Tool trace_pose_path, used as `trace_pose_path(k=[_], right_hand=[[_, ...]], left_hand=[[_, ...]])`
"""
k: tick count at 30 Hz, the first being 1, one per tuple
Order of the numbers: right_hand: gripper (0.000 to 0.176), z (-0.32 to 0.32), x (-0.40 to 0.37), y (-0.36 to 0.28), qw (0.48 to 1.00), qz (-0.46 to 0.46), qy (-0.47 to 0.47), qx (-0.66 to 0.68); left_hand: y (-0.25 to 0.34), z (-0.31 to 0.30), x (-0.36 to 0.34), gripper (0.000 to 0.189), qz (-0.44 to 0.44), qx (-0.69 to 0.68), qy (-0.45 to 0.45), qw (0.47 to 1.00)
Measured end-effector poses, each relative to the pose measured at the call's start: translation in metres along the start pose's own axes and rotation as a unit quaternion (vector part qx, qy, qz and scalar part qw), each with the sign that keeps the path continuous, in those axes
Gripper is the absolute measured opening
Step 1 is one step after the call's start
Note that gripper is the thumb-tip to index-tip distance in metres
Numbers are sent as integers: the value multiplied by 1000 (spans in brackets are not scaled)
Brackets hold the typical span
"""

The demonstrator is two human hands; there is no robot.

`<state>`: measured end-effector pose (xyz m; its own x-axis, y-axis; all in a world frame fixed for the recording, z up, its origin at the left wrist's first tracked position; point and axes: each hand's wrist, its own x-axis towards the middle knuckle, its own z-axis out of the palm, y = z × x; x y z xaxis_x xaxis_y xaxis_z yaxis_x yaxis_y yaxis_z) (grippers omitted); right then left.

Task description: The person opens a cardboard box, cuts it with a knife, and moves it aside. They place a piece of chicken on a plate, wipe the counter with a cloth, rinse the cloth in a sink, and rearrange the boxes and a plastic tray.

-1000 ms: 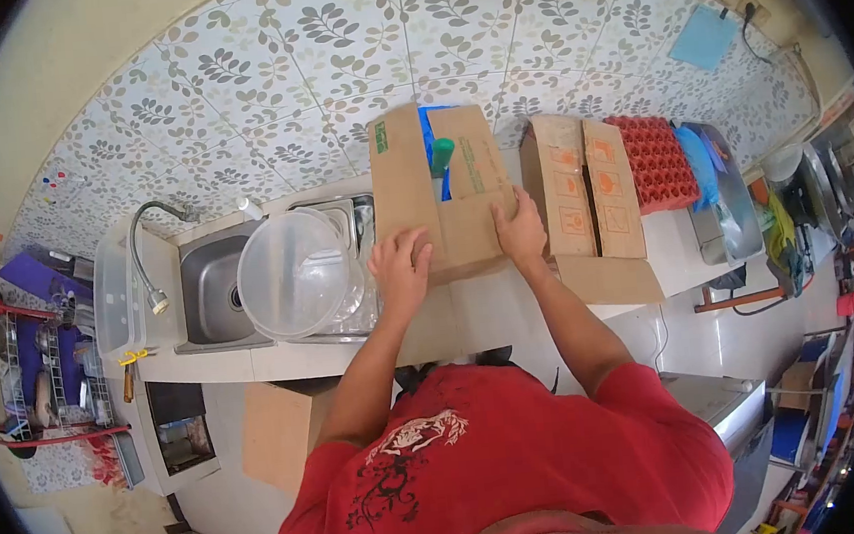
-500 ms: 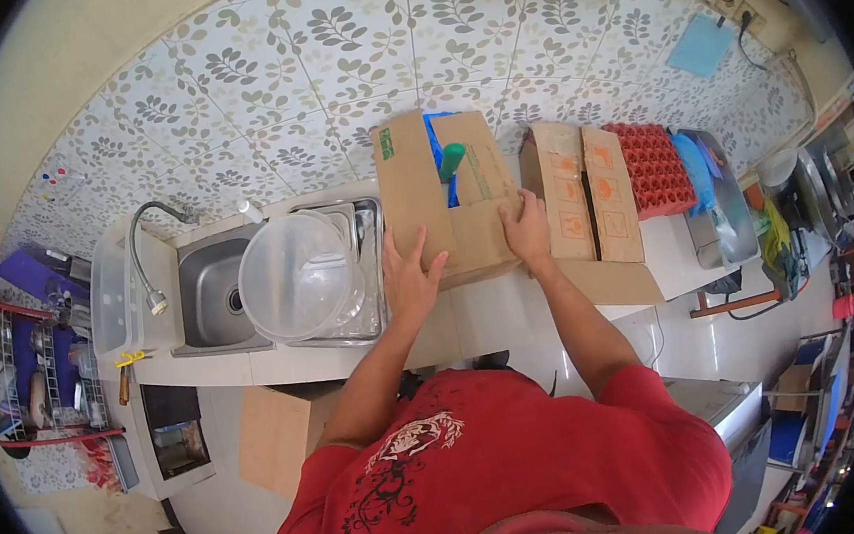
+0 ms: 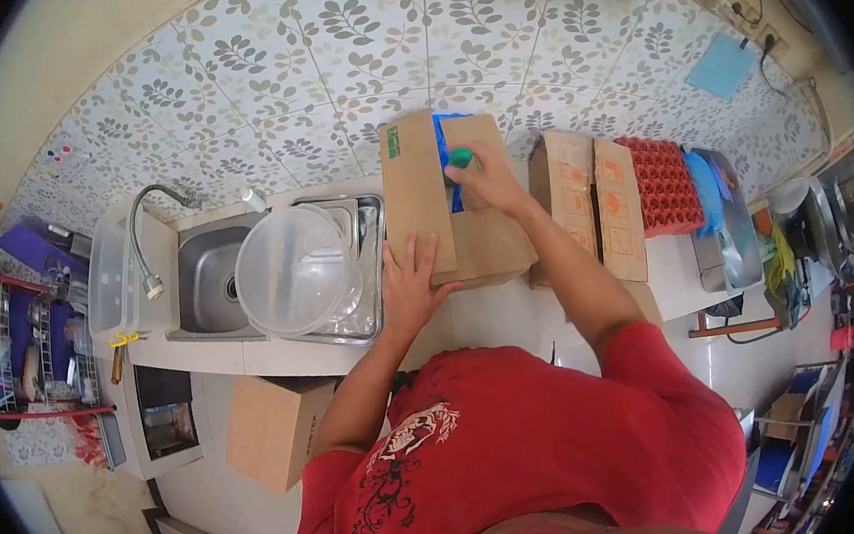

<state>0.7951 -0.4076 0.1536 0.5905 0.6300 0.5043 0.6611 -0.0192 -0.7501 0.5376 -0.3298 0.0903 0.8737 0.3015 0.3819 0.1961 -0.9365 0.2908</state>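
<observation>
Person in a red shirt stands at the tabletop (image 3: 511, 311), leaning over an open cardboard box (image 3: 480, 243) that sits on it just right of the sink (image 3: 203, 285) and close to the tiled wall. Left hand (image 3: 411, 286) lies flat on the box's long front flap (image 3: 417, 198), fingers spread, palm down, gripping nothing. Right hand (image 3: 488, 180) is up at the box's open top, fingers curled round a green cap (image 3: 460, 157) that sticks out of the box; what's under the cap is hidden, can't tell what it belongs to. Something blue (image 3: 442, 130) shows inside the box behind the cap. A clear plastic tub (image 3: 297, 272) sits tilted in the sink, touching the box's left side, faucet (image 3: 144, 239) further left. Second cardboard box (image 3: 588, 204) is just right of the first, red egg tray (image 3: 663, 183) beside it. A small carton (image 3: 269, 432) stands on the floor below the sink.
</observation>
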Motion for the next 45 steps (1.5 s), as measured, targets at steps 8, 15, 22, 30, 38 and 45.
trace_pose_path(k=[8,15,22,30,38,45], right_hand=[[32,18,31,-5,968,157,-92,171],[32,-25,77,-78,971,146,-2,190],[27,-137,114,-202,920,-32,-38,388],[30,-131,126,-169,909,4,5,417],[24,-76,163,-149,907,43,-40,416],[22,-40,175,-143,911,62,-86,399]], left_hand=[[1,-9,5,104,-16,-4,-12,1000],[-9,-12,11,104,-26,-69,-4,997],[-8,-3,5,92,8,-2,-21,1000],[-1,5,6,73,28,54,-70,996],[-4,11,3,70,42,69,-74,994],[0,10,1,68,35,63,-74,995]])
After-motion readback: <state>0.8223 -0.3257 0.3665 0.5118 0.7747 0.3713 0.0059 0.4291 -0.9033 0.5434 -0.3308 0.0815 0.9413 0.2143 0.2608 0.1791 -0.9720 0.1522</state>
